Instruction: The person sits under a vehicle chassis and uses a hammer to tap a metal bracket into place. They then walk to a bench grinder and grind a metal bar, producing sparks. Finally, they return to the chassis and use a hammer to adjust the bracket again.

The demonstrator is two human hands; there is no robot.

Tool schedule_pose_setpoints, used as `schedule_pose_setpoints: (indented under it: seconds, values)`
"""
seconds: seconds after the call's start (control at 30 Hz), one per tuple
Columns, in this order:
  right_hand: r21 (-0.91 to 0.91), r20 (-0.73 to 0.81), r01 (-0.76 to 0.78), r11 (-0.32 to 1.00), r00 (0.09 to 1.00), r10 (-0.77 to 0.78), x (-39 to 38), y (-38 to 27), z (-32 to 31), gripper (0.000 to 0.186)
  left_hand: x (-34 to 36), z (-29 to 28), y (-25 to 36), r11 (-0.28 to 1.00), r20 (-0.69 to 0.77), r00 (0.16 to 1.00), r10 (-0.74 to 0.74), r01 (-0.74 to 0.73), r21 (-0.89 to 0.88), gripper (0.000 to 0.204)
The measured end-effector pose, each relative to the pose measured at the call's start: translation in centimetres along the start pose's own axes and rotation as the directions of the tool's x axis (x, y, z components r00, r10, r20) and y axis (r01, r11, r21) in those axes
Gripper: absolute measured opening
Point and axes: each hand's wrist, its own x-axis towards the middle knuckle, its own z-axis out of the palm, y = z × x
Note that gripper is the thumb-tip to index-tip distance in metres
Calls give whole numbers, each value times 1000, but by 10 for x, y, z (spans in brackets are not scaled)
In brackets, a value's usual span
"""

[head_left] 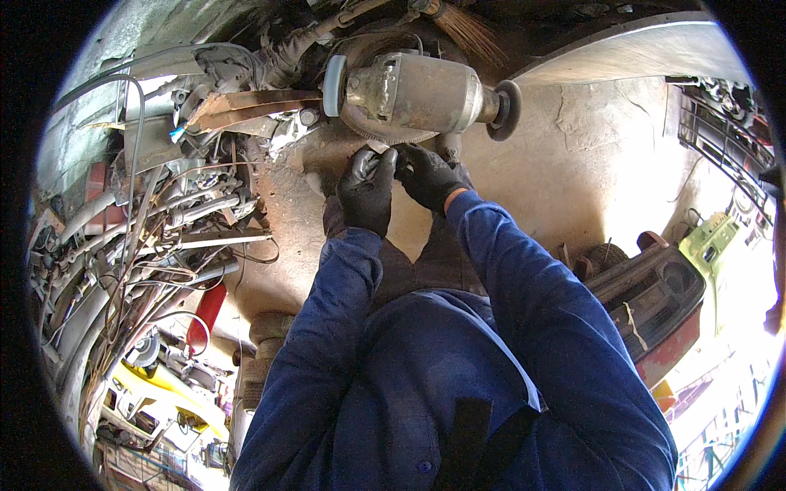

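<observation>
A bench grinder [417, 94] sits at top centre, with a pale grey wheel [334, 86] on its left and a dark round wheel [505, 110] on its right, over a round base with a toothed edge [359, 126]. Just below it, my black-gloved left hand [367, 186] is closed on a small pale metal piece [378, 146]. My gloved right hand [426, 176] meets it from the right, fingers curled round the same piece, partly hiding it. My fingertips are close under the toothed edge; whether they touch it I cannot tell.
Tangled pipes, rods and wires [164, 229] crowd the left side, with a red cylinder [205, 319]. A straw broom [467, 33] lies behind the grinder. Concrete floor [573, 164] spreads rightward to a dark bin-like object [659, 290], a pale green panel [708, 245] and metal racks [720, 147].
</observation>
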Motion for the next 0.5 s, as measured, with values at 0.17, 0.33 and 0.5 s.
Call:
schedule_pose_setpoints:
  seconds: [0.17, 0.33, 0.5]
  values:
    - [65, -28, 6, 998, 1000, -4, 2, -3, 4, 38, 1, -5, -9, 982, 19, 992, 125, -127, 141, 16]
    - [194, 48, -39, 980, 998, 30, 4, 2, 9, 40, 0, -7, 0, 966, 27, 991, 131, -134, 222, 19]
    - [264, 166, -92, 960, 985, 49, 3, 18, 22, 49, 5, -13, 2, 970, 62, 996, 61, -74, 233, 19]
